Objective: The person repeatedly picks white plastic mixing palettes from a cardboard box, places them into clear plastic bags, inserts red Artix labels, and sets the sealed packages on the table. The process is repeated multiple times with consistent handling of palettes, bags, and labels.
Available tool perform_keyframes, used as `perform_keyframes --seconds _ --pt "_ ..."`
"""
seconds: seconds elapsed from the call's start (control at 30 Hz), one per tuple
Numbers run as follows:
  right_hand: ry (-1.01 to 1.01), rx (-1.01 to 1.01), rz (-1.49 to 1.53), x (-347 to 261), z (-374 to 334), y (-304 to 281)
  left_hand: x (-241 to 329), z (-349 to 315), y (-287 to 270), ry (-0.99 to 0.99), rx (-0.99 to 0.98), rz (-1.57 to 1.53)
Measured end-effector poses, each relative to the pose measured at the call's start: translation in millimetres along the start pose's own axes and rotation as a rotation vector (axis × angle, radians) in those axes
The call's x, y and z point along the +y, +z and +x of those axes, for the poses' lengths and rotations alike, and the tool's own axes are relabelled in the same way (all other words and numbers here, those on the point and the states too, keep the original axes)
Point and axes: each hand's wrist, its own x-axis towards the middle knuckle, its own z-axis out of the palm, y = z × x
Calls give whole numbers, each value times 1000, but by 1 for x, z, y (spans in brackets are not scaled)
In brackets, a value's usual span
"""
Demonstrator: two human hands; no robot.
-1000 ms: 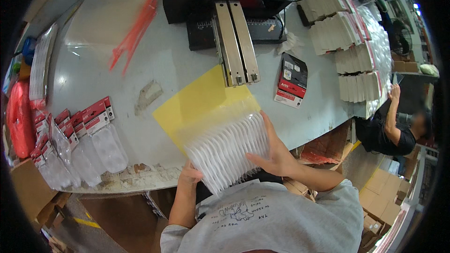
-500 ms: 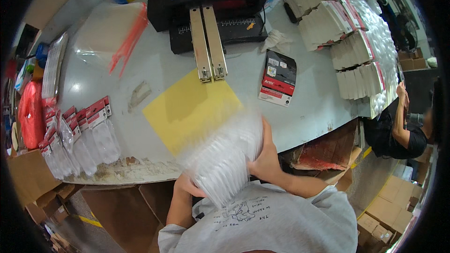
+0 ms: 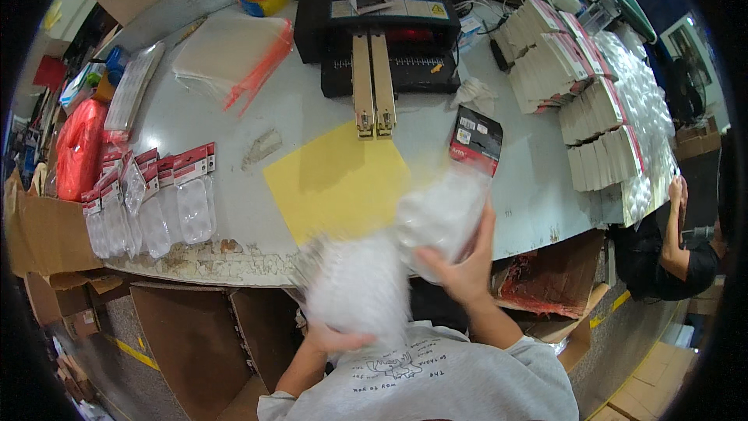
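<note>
My left hand grips a blurred stack of clear plastic blister shells at the table's near edge, close to my shirt. To its right, my right hand is closed on another portion of clear blister shells, held apart from the stack. How many shells it has is blurred. Behind the hands lies a yellow sheet, flat on the table. A black and red printed card lies just beyond the right hand, its lower part hidden by the shells.
A black machine with two metal rails stands at the back. Clear bags and filled blister packs lie on the left. Stacked cards line the right, beside more shells. Another person's arm is far right.
Both hands held one stack together. Now the right hand has drawn some shells away to the right, and the left keeps the rest. The whole view has shifted slightly.
</note>
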Motion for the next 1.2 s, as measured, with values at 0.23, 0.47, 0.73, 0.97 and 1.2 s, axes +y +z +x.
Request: perform_keyframes --seconds 0.23,0.47,0.73,0.97,1.2 --pt "624 -418 552 45 21 -11 4 56 5 -319 298 -12" --pt "296 -379 68 57 6 -19 14 69 -1 -371 248 114" --pt "259 -394 -100 32 -20 -6 9 65 11 -412 204 177" --pt "-146 -167 -974 86 125 -42 27 81 -8 -119 392 631" --pt "-194 -436 -1003 97 145 -50 29 102 -6 -89 381 713"
